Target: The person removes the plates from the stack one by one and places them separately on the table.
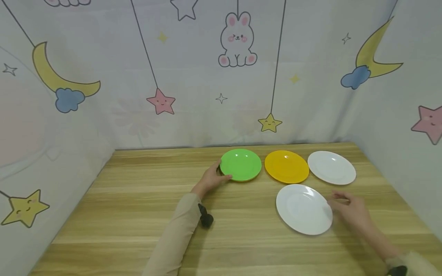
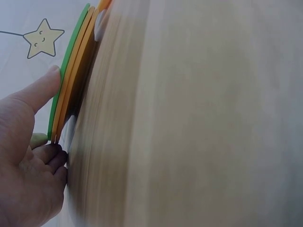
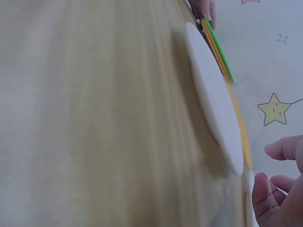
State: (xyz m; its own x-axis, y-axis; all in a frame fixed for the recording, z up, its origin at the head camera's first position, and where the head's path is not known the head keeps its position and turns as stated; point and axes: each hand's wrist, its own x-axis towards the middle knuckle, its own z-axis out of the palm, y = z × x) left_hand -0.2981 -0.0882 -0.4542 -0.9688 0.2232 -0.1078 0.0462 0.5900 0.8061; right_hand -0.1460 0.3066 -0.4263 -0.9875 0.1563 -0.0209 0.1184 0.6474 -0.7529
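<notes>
A green plate (image 1: 240, 165) tops a stack with orange plates under it, whose edges show in the left wrist view. My left hand (image 1: 210, 180) is at the stack's left side, thumb against the green plate's rim (image 2: 60, 94) and fingers curled at the lower edge. Nearer the front lies a white plate (image 1: 304, 209), also in the right wrist view (image 3: 213, 99). Beside its right rim is my right hand (image 1: 352, 211), fingers loosely bent; the right wrist view shows a gap between thumb and fingers, with nothing held.
An orange plate (image 1: 286, 166) stands right of the green one, and another white plate (image 1: 331, 167) is at the back right of the wooden table (image 1: 138, 214). Behind and at the sides hangs a pale printed cloth (image 1: 200, 76).
</notes>
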